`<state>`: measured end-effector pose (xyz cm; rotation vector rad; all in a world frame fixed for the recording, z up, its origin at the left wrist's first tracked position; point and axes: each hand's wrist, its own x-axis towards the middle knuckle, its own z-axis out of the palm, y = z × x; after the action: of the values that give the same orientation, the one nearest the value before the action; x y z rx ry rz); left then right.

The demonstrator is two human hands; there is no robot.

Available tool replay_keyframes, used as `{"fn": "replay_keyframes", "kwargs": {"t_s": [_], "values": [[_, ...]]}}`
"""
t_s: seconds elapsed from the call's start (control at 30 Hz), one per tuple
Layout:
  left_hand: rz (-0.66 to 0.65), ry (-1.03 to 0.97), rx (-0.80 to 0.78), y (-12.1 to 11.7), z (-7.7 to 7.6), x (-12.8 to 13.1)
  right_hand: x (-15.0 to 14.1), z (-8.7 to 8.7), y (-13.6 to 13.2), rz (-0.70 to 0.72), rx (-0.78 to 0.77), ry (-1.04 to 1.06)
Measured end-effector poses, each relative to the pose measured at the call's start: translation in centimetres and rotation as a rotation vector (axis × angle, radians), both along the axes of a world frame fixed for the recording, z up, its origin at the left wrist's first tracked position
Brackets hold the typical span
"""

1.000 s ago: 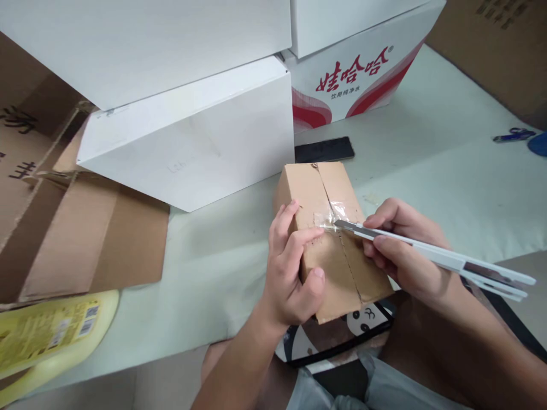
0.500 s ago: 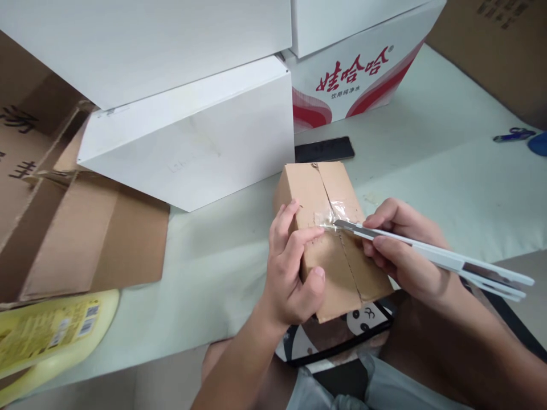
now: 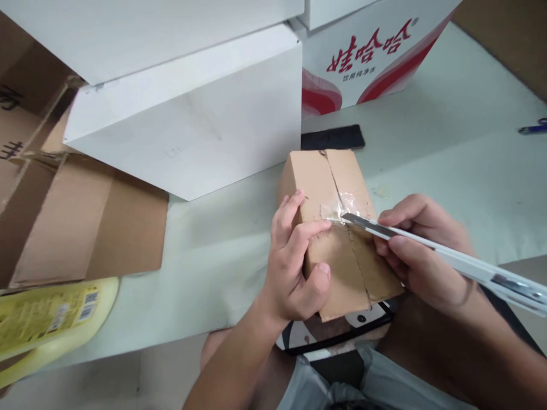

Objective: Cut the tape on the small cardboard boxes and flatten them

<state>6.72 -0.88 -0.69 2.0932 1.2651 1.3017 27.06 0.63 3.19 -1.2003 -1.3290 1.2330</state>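
Note:
A small brown cardboard box [image 3: 316, 176] lies at the table's near edge, its top seam crossed by a strip of clear tape [image 3: 342, 206]. My left hand [image 3: 294, 262] is closed around the box's left side, thumb on the near corner and fingers pressed on top. My right hand [image 3: 421, 250] grips a long white utility knife [image 3: 448, 256]. The knife's blade tip touches the tape at the seam.
Stacked white boxes [image 3: 188, 131] and a red-and-white printed carton [image 3: 367, 62] stand behind. A black phone [image 3: 333, 138] lies just beyond the box. Flattened brown cardboard [image 3: 81, 222] and a yellow bottle [image 3: 47, 324] lie left. A blue-handled item [image 3: 532, 128] rests far right.
The view has shifted slightly closer and down. Both hands keep their grip and the blade tip stays at the tape on the seam.

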Motion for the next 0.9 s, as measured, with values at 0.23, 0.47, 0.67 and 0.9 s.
{"fn": "replay_keyframes", "kwargs": {"t_s": [0.23,0.47,0.67,0.9], "values": [[-0.022,-0.033,-0.016,0.1,0.0,-0.2,-1.0,0.5,-0.5,-0.068,-0.022,0.062],[-0.03,0.023,-0.02,0.1,0.4,-0.6,-1.2,1.2,-0.4,-0.088,-0.079,0.089],[-0.01,0.027,-0.012,-0.1,0.2,-0.8,-0.5,1.1,0.8,0.052,-0.108,0.224],[0.006,-0.013,0.016,0.1,-0.3,-0.5,-0.5,1.1,1.2,0.056,-0.046,0.255]]}}
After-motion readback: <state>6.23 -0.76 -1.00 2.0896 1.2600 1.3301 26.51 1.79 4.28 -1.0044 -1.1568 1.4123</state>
